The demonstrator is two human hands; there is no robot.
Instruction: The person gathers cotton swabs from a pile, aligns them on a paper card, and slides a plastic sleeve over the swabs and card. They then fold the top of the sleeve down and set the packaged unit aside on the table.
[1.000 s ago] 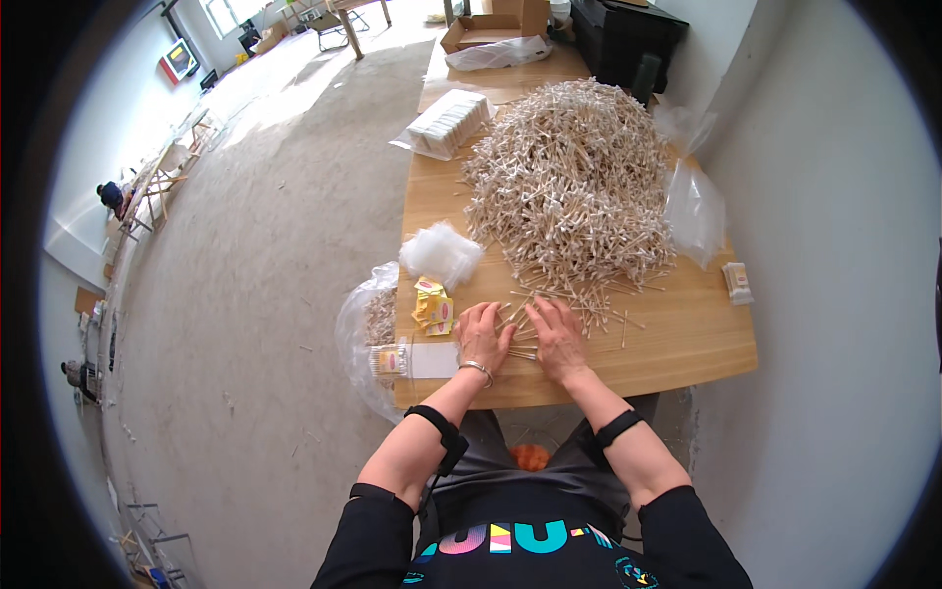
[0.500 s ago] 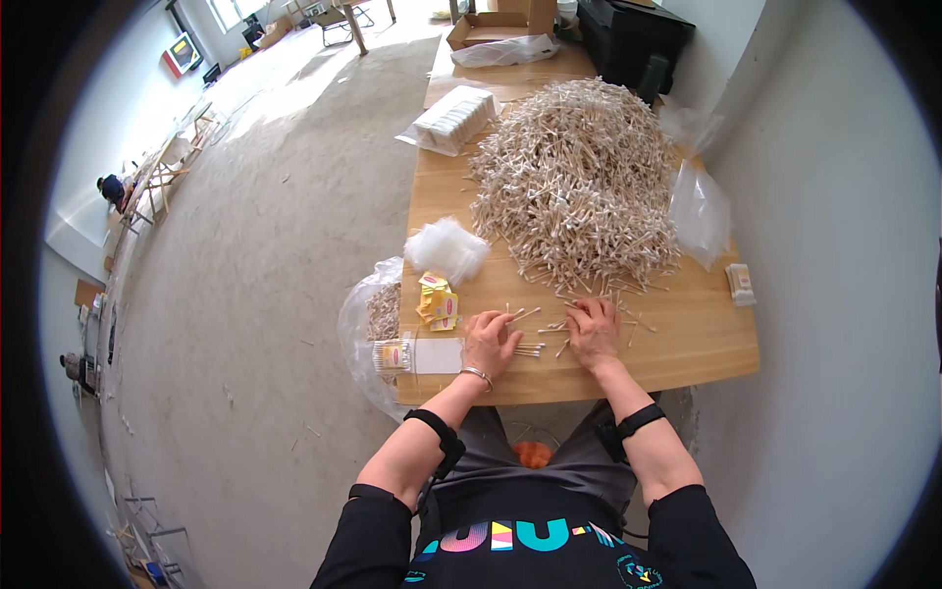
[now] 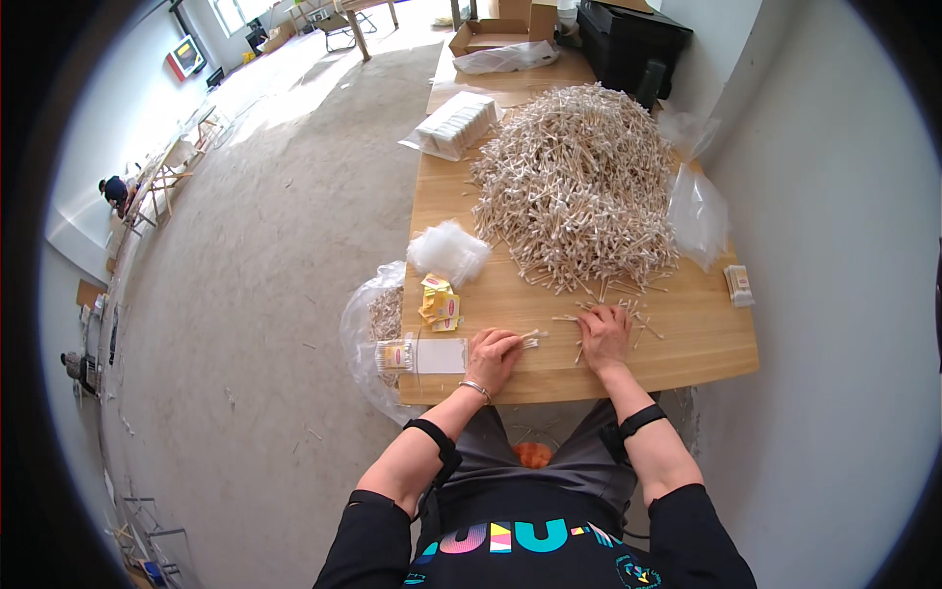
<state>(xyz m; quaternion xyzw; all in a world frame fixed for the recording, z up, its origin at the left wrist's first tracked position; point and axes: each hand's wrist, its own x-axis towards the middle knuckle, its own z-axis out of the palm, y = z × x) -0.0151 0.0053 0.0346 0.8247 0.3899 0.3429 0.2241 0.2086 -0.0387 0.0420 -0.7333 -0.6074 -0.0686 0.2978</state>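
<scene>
The left hand [image 3: 494, 355] grasps a small bundle of thin wooden cotton-tipped sticks [image 3: 528, 338] near the light wooden table's [image 3: 706, 344] front edge. The right hand [image 3: 603, 334] lies flat, fingers released, on loose sticks. One filled clear packet [image 3: 417, 355] lies at the front-left corner; the huge stick heap [image 3: 579, 187] remains unsorted, so I judge most work is left.

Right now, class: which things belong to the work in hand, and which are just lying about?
In use:
left hand holding a small bundle of swabs
right hand on loose swabs
big swab pile

Lying about:
black case
cardboard box
</scene>
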